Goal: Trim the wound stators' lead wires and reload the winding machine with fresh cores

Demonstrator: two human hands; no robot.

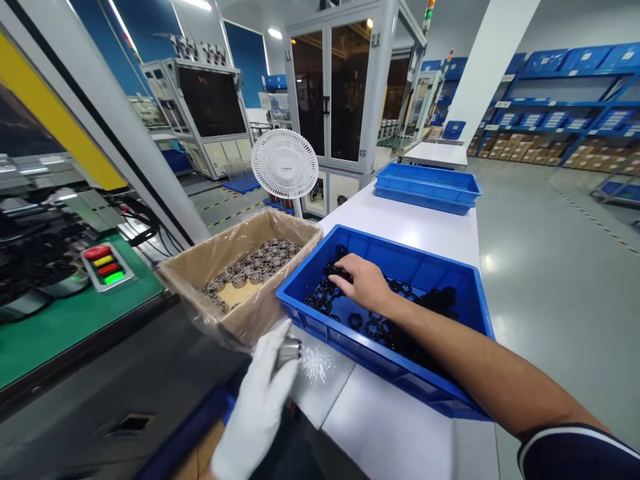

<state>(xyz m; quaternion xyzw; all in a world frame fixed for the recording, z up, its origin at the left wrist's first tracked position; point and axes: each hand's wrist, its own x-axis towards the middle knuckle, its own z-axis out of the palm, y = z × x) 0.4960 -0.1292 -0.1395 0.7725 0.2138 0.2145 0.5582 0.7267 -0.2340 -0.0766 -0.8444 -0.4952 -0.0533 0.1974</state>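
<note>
My left hand point(260, 400), in a white glove, is closed around a grey metal cylinder point(289, 352) with a notched end. It is just in front of the blue bin point(425, 390), over the near edge of the table. My bare right hand point(365, 283) reaches into that bin. Its thumb and fingers are closed about a black ring-shaped part point(339, 271) near the bin's left end; the fingertips are partly hidden. More black toothed rings point(355, 321) lie loose below and beside the hand, and a darker heap point(440, 300) sits to the right under the forearm.
Left of the bin, a plastic-lined cardboard box point(200, 260) holds several brownish ring cores point(255, 270). Stacked blue trays point(425, 190) stand farther back on the white table point(390, 427). A white fan point(285, 165) is behind the box. A button panel point(107, 267) sits on the green bench point(135, 300).
</note>
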